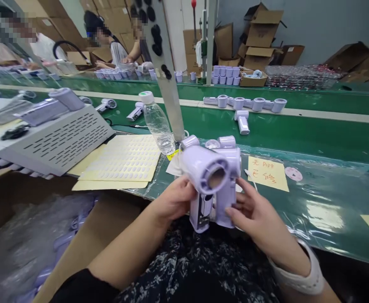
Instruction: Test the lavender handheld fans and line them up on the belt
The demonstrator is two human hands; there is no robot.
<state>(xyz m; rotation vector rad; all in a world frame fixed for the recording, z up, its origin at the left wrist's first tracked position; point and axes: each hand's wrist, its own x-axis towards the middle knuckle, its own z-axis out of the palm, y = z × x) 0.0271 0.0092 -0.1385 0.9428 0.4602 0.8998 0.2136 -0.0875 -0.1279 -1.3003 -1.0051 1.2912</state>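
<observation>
My left hand (pixel 175 197) is closed round the near side of a lilac hair-dryer-shaped device (pixel 200 166). Its hollow round head faces up toward me, and a dark panel shows on its handle. Beside it, my right hand (pixel 255 212) grips the handle of a second lilac hair-dryer-shaped device (pixel 225 202), thumb in front and fingers behind. The first device's head partly covers the second. Just beyond them, more lilac heads (pixel 226 141) rest on the bench, partly hidden.
A plastic bottle (pixel 159 122) stands by a metal post (pixel 168 84). Left are a sticker sheet (pixel 124 158) and a slotted metal box (pixel 64 139). A handwritten yellow note (pixel 268 173) lies right. Lilac devices line the conveyor (pixel 314 130). Co-workers (pixel 116 50) sit across.
</observation>
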